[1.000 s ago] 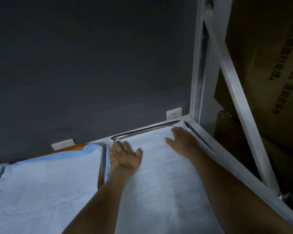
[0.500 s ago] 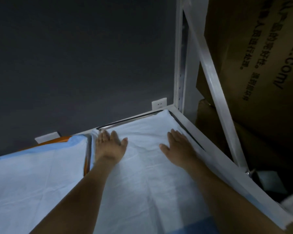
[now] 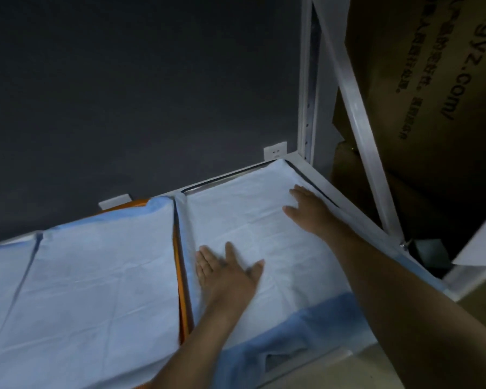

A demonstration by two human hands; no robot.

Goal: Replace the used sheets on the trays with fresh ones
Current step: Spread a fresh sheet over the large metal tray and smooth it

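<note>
Fingers [image 3: 230, 252] straight on left hand [image 3: 227, 276], right hand [image 3: 310, 213]; both flat on pale creased sheet [image 3: 253, 217], blue-edged.

We lay both hands flat on the pale blue sheet [image 3: 264, 228] that covers the right-hand tray. Our left hand [image 3: 225, 273] rests near the sheet's left edge, fingers straight and spread. Our right hand [image 3: 309, 211] lies at the sheet's far right edge, fingers straight, just beside the dark tray rim [image 3: 222, 183]. The sheet's near border is a deeper blue and hangs over the front. Left of the sheet, a second sheet [image 3: 96, 270] covers an orange tray [image 3: 181, 299], whose edge shows in the gap. Beyond the sheet's far right corner stands a white rack post [image 3: 304, 80], with a wall socket [image 3: 275, 151] beside it. Cardboard boxes [image 3: 432, 94] stand to the sheet's right.
</note>
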